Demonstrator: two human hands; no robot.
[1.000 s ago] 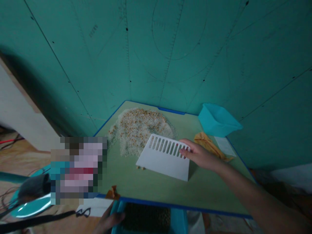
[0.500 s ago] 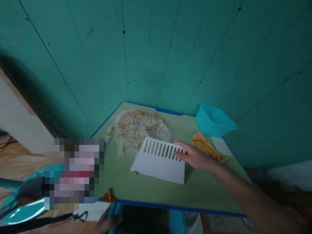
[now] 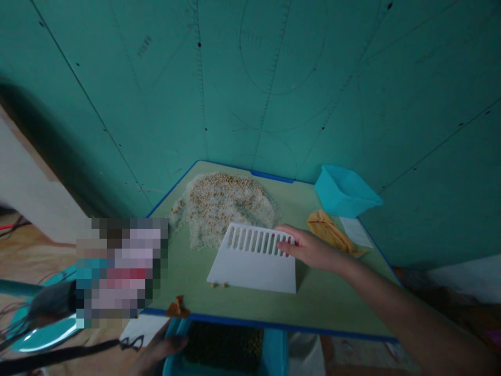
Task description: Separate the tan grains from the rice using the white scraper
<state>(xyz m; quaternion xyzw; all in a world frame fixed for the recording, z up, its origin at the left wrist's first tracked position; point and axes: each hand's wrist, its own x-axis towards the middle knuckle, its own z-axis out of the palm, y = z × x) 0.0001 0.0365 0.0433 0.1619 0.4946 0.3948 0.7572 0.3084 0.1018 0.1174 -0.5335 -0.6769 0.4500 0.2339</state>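
My right hand is closed on the upper right corner of a white slotted plastic panel. The panel leans with its long lower edge on the green tabletop; a couple of tan beans lie against that edge. Behind it spreads a pile of white grains mixed with tan beans. Below the table's front edge, my left hand grips the left rim of a blue bin, its thumb over the inside. Dark, shadowed granular contents fill the bin. The lower part of my left hand is blurred.
An orange cloth and a light blue container sit at the table's right side. The blue-edged table stands against a green wall. A pixelated item covers its left side. A brown scrap lies at the front edge.
My right hand has shifted the panel slightly left, and two beans now show apart at its lower edge. The bin and my left hand appear a little further left and higher.
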